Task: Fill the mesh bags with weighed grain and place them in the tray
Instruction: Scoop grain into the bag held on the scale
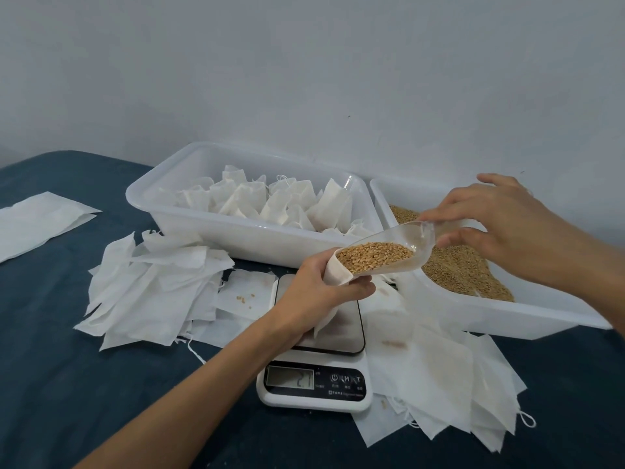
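My left hand [316,287] grips a white mesh bag [333,299] by its open mouth, above the steel platform of a digital scale [314,377]. My right hand [507,228] pinches the handle of a clear plastic scoop [402,245] full of golden grain [373,257]. The scoop's front end sits in the mouth of the bag. Behind them a white tray [236,236] holds several filled bags. A second white tray [490,316] at the right holds loose grain.
Empty white bags lie in a heap [152,292] left of the scale and another heap [439,377] to its right. A flat white sheet [37,221] lies at the far left on the dark blue cloth [84,384]. A pale wall stands close behind the trays.
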The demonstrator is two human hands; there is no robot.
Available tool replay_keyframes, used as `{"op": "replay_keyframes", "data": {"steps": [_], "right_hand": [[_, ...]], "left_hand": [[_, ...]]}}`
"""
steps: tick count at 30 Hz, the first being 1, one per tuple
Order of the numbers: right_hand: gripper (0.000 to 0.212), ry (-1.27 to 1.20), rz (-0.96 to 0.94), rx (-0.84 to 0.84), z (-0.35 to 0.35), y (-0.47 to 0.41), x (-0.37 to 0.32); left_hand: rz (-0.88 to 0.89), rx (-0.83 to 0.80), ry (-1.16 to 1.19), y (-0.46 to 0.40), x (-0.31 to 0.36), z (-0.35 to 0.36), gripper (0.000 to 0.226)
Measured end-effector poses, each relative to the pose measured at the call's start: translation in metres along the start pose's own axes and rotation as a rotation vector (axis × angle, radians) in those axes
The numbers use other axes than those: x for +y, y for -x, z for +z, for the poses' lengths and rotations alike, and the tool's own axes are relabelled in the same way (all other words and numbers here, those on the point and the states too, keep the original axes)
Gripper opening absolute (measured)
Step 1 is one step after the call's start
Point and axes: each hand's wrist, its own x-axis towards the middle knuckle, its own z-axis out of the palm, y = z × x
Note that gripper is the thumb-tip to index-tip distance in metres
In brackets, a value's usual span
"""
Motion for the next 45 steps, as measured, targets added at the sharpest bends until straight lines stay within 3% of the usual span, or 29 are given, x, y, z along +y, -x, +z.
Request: {"op": "replay_keyframes", "data": {"steps": [32, 38, 45], "right_hand": [[0.031, -0.017, 0.008, 0.023, 0.008, 0.001, 0.0], [0.025, -0.104, 0.027, 0.025, 0.02, 0.008, 0.001], [0.028, -0.381, 0.189, -0.056, 0.05, 0.021, 0.006]], "left_hand": [[-0.009, -0.024, -0.037, -0.002, -0.002, -0.005, 0.03], [-0.022, -0.021, -0.052, -0.002, -0.001, -0.004, 0.027], [-0.051, -0.031, -0.061, 0.0, -0.002, -0.002, 0.022]]}}
